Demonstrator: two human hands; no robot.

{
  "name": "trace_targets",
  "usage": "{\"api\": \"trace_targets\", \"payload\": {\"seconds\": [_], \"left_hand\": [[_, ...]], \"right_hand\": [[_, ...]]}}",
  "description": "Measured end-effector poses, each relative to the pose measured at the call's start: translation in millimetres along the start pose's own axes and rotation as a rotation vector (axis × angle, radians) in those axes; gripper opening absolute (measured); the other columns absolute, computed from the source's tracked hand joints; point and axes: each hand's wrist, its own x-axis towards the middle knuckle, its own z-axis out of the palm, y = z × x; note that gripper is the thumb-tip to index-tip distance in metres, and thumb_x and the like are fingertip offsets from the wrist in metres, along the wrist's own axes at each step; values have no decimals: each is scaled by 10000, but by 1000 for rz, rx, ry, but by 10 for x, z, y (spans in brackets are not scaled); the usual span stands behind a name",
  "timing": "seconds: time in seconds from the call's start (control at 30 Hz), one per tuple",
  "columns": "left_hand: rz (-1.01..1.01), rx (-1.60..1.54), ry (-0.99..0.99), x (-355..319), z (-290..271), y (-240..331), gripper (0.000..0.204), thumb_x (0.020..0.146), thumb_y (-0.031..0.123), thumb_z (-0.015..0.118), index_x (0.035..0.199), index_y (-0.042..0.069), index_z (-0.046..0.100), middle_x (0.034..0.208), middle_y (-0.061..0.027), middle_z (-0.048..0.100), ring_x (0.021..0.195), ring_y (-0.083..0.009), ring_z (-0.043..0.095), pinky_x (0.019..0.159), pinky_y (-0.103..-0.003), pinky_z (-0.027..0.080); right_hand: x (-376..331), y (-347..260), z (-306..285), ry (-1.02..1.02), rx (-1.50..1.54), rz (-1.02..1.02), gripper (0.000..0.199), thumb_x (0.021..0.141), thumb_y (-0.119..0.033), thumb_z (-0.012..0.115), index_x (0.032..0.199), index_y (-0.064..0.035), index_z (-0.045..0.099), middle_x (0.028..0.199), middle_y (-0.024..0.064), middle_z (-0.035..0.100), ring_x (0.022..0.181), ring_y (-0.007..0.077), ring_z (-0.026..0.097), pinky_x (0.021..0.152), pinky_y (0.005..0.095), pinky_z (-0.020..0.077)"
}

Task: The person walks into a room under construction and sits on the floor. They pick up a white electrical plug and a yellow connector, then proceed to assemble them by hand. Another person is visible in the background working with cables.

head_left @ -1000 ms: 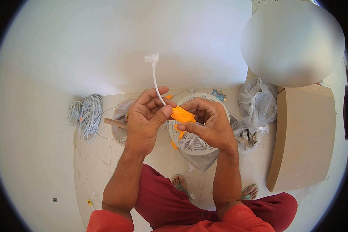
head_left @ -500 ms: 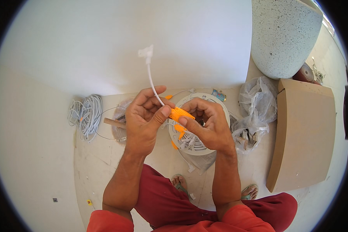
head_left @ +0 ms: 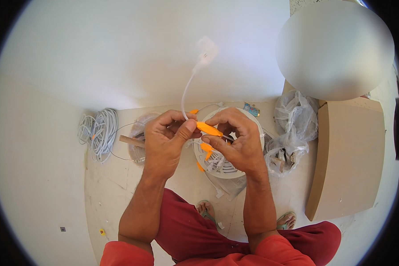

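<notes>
My left hand [head_left: 167,137] pinches the left end of an orange piece [head_left: 208,129] between thumb and fingers. A thin white cord [head_left: 184,99] rises from that grip, curving up to a pale plug-like end [head_left: 206,52], blurred against the wall. My right hand [head_left: 237,139] closes around the other end of the orange piece, its thumb below and fingers above. Something thin and dark shows between the right fingers; I cannot make out what it is. Beneath both hands lies a white reel [head_left: 199,157] of coiled white strip, with more orange pieces and white connectors on it.
A coil of grey-white cable [head_left: 104,135] lies by the wall at left, near a wooden stick [head_left: 131,141]. Clear plastic bags [head_left: 295,117] and a large cardboard box [head_left: 352,155] stand at right. A rounded blurred patch covers the upper right.
The cord's pale end has swung right and upward. The orange piece has turned in my fingers, and a dark thin thing now shows by my right fingers. The blurred patch has appeared.
</notes>
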Motion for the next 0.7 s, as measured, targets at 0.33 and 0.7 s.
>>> {"api": "trace_targets", "payload": {"seconds": [0.33, 0.7], "left_hand": [[18, -141, 54, -6, 49, 66, 200, 1018, 108, 647, 1135, -53, 662, 1082, -142, 708, 982, -192, 706, 896, -323, 611], [39, -80, -14, -16, 22, 58, 192, 1011, 99, 662, 1149, -31, 690, 1115, -126, 724, 1003, -173, 696, 894, -319, 590]], "right_hand": [[-8, -31, -1, -47, 192, 206, 353, 830, -148, 839, 1115, 10, 705, 893, 42, 697, 635, 61, 561, 586, 234, 450], [-7, -72, -32, -89, 262, 241, 261, 894, -170, 789, 1033, 33, 704, 764, -4, 654, 626, 28, 533, 569, 216, 414]]}}
